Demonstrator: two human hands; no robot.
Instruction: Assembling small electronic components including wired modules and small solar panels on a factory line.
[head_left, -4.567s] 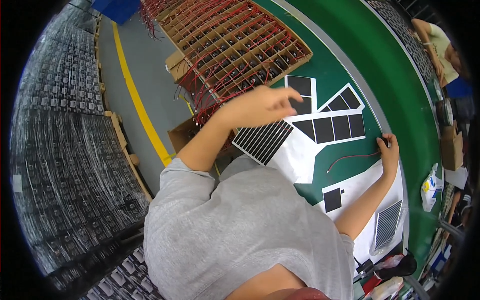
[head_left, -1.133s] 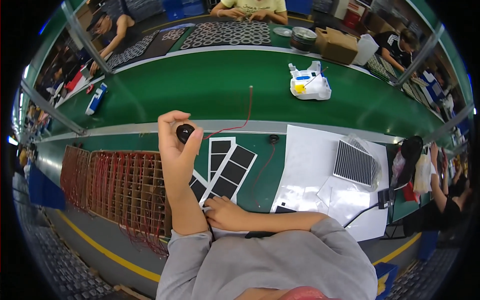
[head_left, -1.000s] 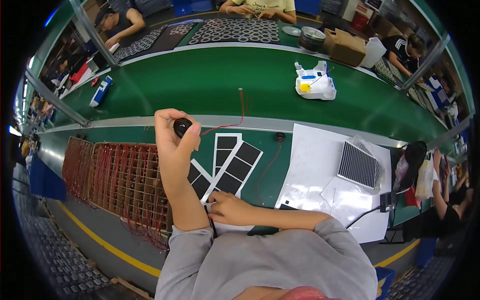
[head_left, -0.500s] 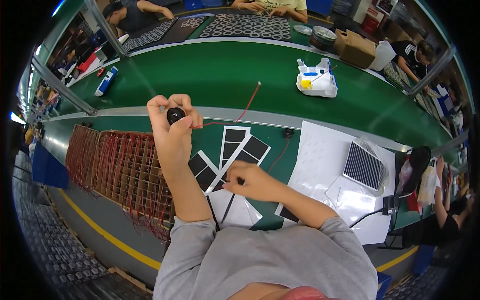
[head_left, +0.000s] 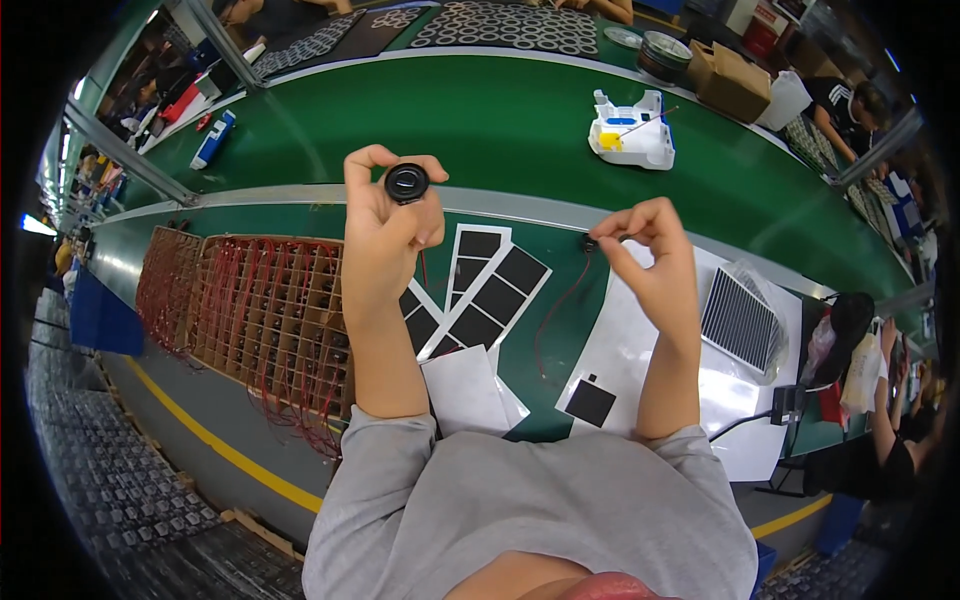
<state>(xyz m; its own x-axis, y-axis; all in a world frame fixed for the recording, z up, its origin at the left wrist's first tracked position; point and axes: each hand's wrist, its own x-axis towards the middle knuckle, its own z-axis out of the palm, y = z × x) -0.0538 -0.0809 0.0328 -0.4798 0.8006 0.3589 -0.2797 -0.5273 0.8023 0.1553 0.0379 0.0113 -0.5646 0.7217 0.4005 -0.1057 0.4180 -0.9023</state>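
Observation:
My left hand point(head_left: 390, 215) is raised over the bench, its fingers closed round a small round black speaker point(head_left: 407, 184) whose front faces up. Below that hand hangs a short piece of red wire point(head_left: 423, 268). My right hand point(head_left: 655, 245) is at the far edge of the bench, thumb and fingers pinched together. A small dark piece shows between the fingertips, too small to name. Right beside them is a small round black part point(head_left: 588, 242) with a red wire point(head_left: 545, 325) on the bench. White strips with black square pads point(head_left: 500, 297) lie fanned between my forearms.
On the left stands a cardboard divider box point(head_left: 270, 310) full of red-wired parts. White sheets point(head_left: 620, 330) and a striped dark panel point(head_left: 740, 320) lie right. Beyond the metal rail, a white housing point(head_left: 632, 135) rests on the green belt point(head_left: 480, 130). People work around.
My right hand has moved from over the padded strips to the black part at the bench's far edge. My left hand has turned the speaker's front upward. The view has shifted slightly.

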